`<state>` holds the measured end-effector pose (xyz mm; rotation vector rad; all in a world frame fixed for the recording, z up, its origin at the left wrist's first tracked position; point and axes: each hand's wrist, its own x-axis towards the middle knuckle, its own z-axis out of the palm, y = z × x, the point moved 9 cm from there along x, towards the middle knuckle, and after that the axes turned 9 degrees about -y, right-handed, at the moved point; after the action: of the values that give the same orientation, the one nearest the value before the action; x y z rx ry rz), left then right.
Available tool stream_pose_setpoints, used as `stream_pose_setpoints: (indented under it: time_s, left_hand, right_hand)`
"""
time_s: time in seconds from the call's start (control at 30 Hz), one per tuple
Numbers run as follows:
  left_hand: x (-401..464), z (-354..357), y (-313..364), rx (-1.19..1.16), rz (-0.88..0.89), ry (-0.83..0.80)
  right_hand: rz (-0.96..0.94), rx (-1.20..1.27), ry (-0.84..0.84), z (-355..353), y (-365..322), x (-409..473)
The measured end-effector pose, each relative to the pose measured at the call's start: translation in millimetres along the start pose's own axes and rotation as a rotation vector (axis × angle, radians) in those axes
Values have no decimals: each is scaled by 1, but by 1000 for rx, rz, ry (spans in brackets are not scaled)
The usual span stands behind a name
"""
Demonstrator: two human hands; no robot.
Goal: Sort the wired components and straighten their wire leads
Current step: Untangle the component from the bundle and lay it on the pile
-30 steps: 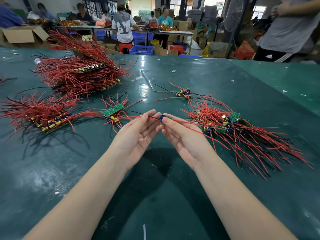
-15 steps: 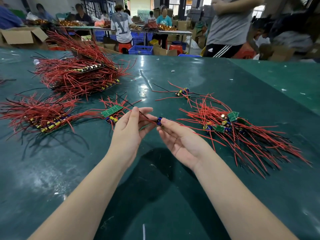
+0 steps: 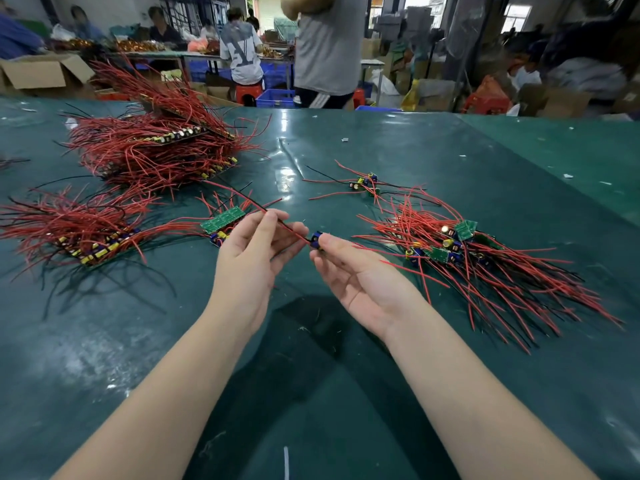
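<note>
Two hands busy | left hand (image 3: 252, 244) fingers pinch wire lead (image 3: 290, 227) | right hand (image 3: 349, 268) fingers grip capacitor board (image 3: 316, 239) | risk: hard pull tears lead from solder joint

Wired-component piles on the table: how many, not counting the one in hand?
5: far-left stack, near-left stack, small green-board group, loose right pile, small cluster beyond it.

Two bare forearms are showing from the bottom edge, with no sleeves reaching into view. The left hand (image 3: 252, 251) and right hand (image 3: 360, 275) are wearing no gloves, rings, or watch; fingernails are looking short and unpainted.
</note>
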<state>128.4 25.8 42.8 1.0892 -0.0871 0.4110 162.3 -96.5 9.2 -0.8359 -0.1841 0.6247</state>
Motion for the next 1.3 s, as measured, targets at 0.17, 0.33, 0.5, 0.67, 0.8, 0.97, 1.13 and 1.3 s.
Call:
stream_pose_setpoints:
  time_s: [0.17, 0.33, 0.5, 0.67, 0.8, 0.97, 1.13, 1.3]
  left_hand:
    - [1, -7, 2, -70, 15, 43]
    - [0, -10, 4, -94, -12, 65]
    - [1, -16, 7, -147, -25, 86]
    - [2, -22, 8, -157, -19, 117]
    - [3, -27, 12, -193, 12, 148]
    - [3, -29, 15, -201, 25, 161]
    - [4, -29, 15, -191, 3, 158]
    - [2, -29, 11, -294, -98, 203]
  right_hand:
    - [-73, -50, 6, -2, -9, -2]
    - [-92, -71, 4, 0, -11, -2]
    - [-98, -49, 31, -6, -13, -2]
    - [-99, -51, 41, -8, -14, -3]
    - [-108, -42, 62, -11, -17, -4]
    - [-109, -42, 67, -11, -18, -4]
    - [-115, -45, 70, -11, -23, -5]
    - [-92, -40, 1, -3, -27, -6]
